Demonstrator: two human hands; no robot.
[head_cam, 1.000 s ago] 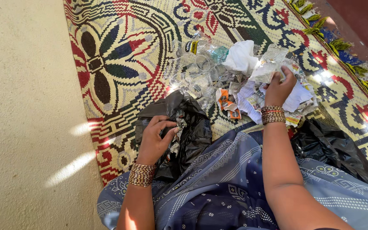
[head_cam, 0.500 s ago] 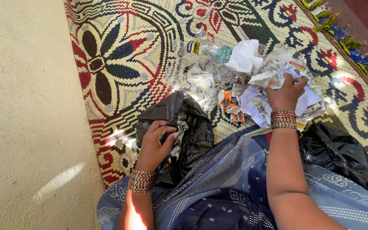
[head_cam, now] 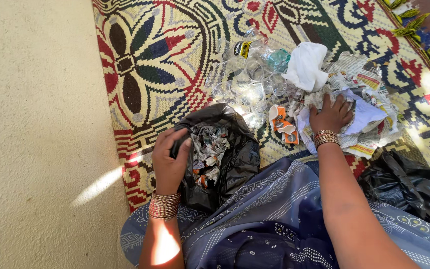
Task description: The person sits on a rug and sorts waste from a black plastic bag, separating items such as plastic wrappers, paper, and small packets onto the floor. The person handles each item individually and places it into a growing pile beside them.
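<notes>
Nearest the camera, blue patterned cloth (head_cam: 274,219) drapes the person's lap. Just beyond it, the left hand (head_cam: 169,158) is closed on the near-left rim of a soft black plastic bag (head_cam: 235,159), fingers (head_cam: 181,145) hooked over the edge so that the mouth stands open. Crumpled printed paper scraps (head_cam: 207,152) lie inside the bag. The film looks thin, limp and light; it would likely slump if released, so the gathered rim seems the surest place to hold it.

To the right, a second black plastic bag (head_cam: 414,187) lies crumpled beside the lap. Farther on, the right hand (head_cam: 330,113) presses palm-down, fingers spread and curling, on a heap of crumpled newspaper and white paper (head_cam: 369,112); whether it has clamped a piece cannot be told. The paper appears light, soft and compressible, easily taken by bunching a handful from the top. Small orange wrappers (head_cam: 284,128) lie just left of the heap.

Farther still sit clear crushed plastic bottles (head_cam: 247,82) and a white crumpled bag (head_cam: 305,65), all on a woven mat with red, green and cream patterns (head_cam: 145,65). A plain beige floor (head_cam: 31,124) lies to the left.
</notes>
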